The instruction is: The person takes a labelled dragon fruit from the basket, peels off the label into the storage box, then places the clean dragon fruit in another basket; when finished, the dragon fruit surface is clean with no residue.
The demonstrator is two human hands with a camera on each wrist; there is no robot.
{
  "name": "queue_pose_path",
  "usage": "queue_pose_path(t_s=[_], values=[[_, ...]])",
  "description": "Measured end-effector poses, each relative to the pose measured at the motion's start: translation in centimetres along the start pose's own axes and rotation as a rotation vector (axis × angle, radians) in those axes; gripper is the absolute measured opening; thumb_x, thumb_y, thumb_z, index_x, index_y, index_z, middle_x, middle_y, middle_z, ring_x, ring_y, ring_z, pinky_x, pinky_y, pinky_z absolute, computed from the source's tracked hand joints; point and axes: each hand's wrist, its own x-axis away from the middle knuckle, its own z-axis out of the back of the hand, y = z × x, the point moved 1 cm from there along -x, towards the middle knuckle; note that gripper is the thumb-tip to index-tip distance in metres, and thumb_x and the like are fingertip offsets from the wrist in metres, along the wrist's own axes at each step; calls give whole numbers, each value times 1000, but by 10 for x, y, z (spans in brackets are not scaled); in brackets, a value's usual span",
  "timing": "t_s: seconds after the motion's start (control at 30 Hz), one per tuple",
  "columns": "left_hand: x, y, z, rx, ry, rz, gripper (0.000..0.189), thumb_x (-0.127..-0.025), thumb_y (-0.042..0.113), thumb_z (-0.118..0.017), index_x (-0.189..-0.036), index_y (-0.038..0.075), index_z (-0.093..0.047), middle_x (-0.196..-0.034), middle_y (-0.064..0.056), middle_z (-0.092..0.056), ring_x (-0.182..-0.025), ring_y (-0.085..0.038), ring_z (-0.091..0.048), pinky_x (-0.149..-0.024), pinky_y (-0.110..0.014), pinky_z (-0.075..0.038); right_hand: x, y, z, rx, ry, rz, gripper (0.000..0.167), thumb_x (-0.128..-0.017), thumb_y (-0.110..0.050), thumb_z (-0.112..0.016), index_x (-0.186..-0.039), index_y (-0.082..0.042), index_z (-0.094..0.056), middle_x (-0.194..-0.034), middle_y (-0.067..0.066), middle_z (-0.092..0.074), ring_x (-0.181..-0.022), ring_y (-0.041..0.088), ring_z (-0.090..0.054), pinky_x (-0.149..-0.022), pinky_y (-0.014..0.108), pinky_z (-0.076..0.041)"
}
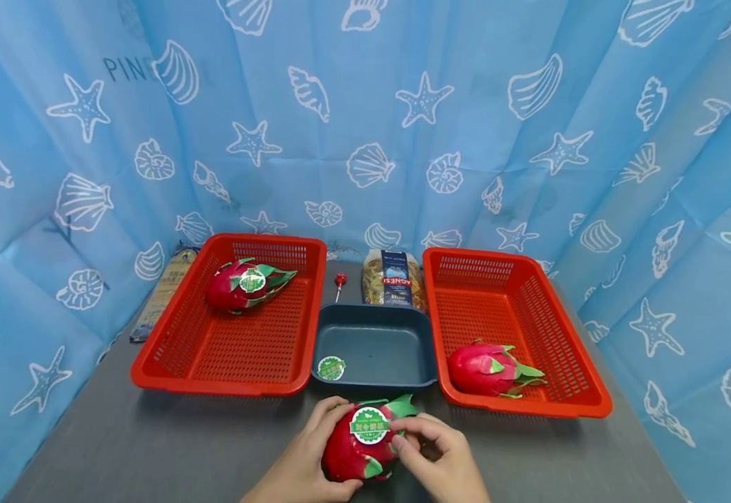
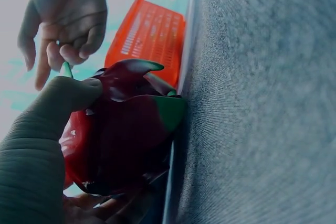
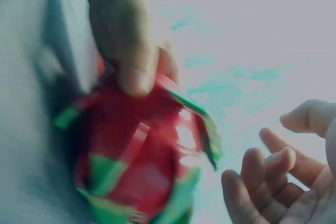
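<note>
Before the blue tray's (image 1: pixel 374 385) near edge, the left hand (image 1: pixel 305 461) is gripping the dragon fruit (image 1: pixel 348 458); the right hand (image 1: pixel 442 461) is hovering, fingers loosely parted. The person seems to be settling the sticker (image 1: pixel 369 425); the next move is probably calling for steadiness.

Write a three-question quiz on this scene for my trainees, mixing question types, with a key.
1. Which hand grips the dragon fruit in front of the blue tray?
2. True or false: the lollipop lies beside the bag of pasta.
3. Together, the left red basket and right red basket hold how many dragon fruits? (a) one (b) two (c) three

Key: 1. the left hand; 2. true; 3. b.
</note>
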Motion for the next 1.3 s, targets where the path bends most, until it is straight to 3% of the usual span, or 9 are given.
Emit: queue_pose_path(t_s=[0.17,0.33,0.47,0.77,1.0,1.3], values=[[0,-2,1,10,-8,-16,89,-73,37,-92,-148,36,-43,-145,9,-40,-129,-26,-44,-83,-31,-58,-19,-12,5,183,7,15,18,-97,-25,-72,-111,-15,-79,-89,-1,-64,-75,16,-58,-63,26,-52],[1,-3,1,-18,-26,-29,87,-75,40,-90,-148,35,-43,-147,7,-39,-129,-26,-46,-86,-33,-58,-32,-14,5,355,-95,41,28,-97,-36,-70,-113,-14,-78,-90,-6,-62,-77,13,-57,-66,26,-52],[1,-3,0,-23,-28,-17,88,-74,42,-91,-148,36,-43,-148,9,-39,-128,-25,-46,-87,-34,-58,-38,-13,3,407,-154,30,23,-96,-36,-73,-103,-16,-81,-88,-6,-61,-77,15,-54,-64,27,-48],[1,-6,0,-20,-29,-62,88,-75,42,-90,-149,36,-42,-151,9,-37,-130,-26,-45,-86,-30,-57,-43,-9,2,357,-168,-19,19,-91,-35,-78,-88,-16,-77,-84,-6,-65,-72,17,-58,-60,29,-50],[3,-5,-1,-21,-16,-101,87,-77,41,-88,-150,32,-42,-151,5,-37,-129,-28,-45,-85,-27,-56,-44,-10,0,315,-149,13,13,-89,-29,-81,-85,-17,-78,-82,-6,-67,-71,17,-60,-61,28,-51],[2,-8,2,-29,15,-141,89,-75,34,-89,-151,29,-43,-149,2,-38,-128,-27,-46,-87,-27,-55,-45,-38,-2,303,-84,87,14,-91,-32,-79,-89,-18,-78,-82,-8,-69,-75,15,-62,-66,28,-54]])
